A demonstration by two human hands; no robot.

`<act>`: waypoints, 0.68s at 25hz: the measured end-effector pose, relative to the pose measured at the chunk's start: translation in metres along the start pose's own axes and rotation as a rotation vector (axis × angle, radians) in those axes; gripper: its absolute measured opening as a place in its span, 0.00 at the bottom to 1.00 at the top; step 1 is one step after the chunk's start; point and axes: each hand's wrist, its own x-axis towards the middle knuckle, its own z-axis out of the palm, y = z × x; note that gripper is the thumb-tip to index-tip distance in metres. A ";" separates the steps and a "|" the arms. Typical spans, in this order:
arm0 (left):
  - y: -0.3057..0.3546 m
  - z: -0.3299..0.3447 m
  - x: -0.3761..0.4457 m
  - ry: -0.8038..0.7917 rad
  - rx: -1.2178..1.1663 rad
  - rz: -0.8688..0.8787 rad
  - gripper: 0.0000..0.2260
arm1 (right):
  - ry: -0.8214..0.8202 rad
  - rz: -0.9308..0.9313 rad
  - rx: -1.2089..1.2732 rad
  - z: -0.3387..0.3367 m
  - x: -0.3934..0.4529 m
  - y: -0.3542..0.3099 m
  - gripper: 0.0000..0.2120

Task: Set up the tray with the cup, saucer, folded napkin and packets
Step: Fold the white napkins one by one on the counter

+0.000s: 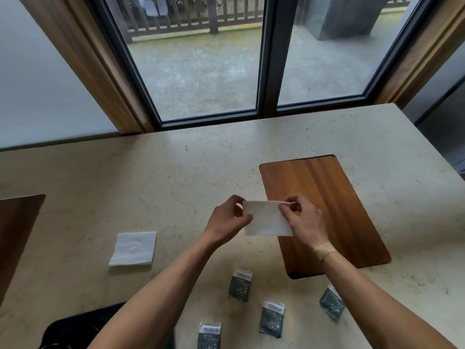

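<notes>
Print on the four dark packets [240,287] is too blurred to be read. A folded white napkin [264,219] is held in the air above the desk [151,177], at the near left edge of the wooden tray [327,205]. Left hand [226,222] fingers are pinched on its left edge, right hand [303,221] fingers on its top right corner. Both forearms are extended forward. A second napkin [133,248] is lying flat to the left.

Beige stone counter [125,177] is seen under the fingers [293,199]; dark-framed window [270,59] beyond them; brown wood panel [15,235] far left; black object [83,328] below-left, unidentified.
</notes>
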 end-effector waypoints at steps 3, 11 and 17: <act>-0.016 -0.025 -0.015 0.051 -0.027 -0.011 0.09 | -0.046 -0.005 0.046 0.018 -0.013 -0.020 0.09; -0.070 -0.105 -0.058 0.129 -0.130 -0.079 0.05 | -0.171 0.096 0.139 0.098 -0.046 -0.064 0.15; -0.117 -0.160 -0.084 0.177 -0.195 -0.128 0.05 | -0.204 0.109 0.179 0.165 -0.056 -0.100 0.06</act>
